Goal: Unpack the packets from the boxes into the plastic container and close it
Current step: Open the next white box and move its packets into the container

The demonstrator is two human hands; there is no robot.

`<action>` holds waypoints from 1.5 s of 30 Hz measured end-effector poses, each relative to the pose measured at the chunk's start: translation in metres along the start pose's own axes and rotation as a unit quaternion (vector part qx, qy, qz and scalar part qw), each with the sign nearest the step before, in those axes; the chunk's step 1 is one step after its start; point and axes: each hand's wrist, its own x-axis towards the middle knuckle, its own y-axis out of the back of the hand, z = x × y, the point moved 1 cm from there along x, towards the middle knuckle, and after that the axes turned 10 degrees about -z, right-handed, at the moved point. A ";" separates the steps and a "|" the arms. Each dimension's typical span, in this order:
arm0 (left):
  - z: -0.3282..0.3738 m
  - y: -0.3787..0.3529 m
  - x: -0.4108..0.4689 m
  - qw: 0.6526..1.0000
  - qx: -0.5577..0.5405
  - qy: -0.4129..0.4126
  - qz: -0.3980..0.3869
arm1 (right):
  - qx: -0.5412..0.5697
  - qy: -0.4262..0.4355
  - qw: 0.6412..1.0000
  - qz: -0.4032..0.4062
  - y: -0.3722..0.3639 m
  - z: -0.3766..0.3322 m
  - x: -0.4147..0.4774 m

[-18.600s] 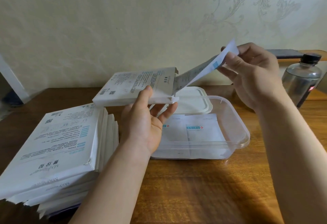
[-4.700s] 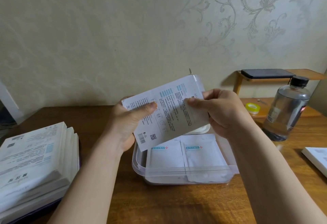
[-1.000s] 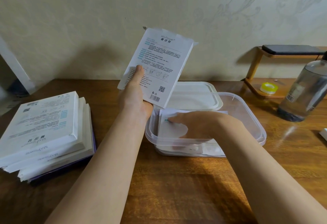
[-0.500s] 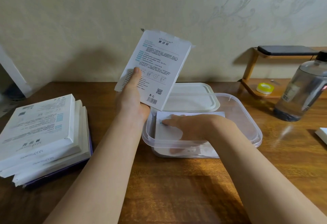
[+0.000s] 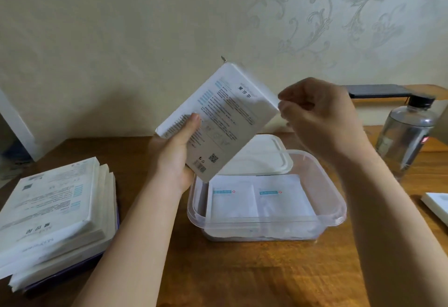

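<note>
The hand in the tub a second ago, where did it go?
The right hand left the packets, rose out of the plastic container and now pinches a corner of the box. The left hand still holds it; the lid and stack of boxes stayed.

The box (image 5: pixel 225 117) bears a barcode (image 5: pixel 200 168) and QR code (image 5: pixel 213 158); wording unreadable.

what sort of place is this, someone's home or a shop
Probably a room in a home rather than a shop: scroll-patterned wallpaper, a wooden table pushed against the wall, and a clear bottle standing on it.
</note>
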 end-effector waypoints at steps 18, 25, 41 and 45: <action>-0.009 -0.001 0.000 0.983 0.105 -0.024 -0.150 | 0.138 -0.148 0.974 -0.101 0.009 0.017 0.005; -0.011 -0.004 -0.001 0.983 0.118 -0.018 -0.142 | 0.134 -0.179 0.961 -0.164 0.008 0.021 0.003; -0.009 -0.004 -0.004 0.979 0.102 0.004 -0.176 | 0.154 -0.154 0.974 -0.060 -0.002 0.022 0.006; -0.009 -0.004 -0.004 0.981 0.095 0.010 -0.170 | 0.173 -0.172 0.964 -0.108 -0.002 0.026 0.005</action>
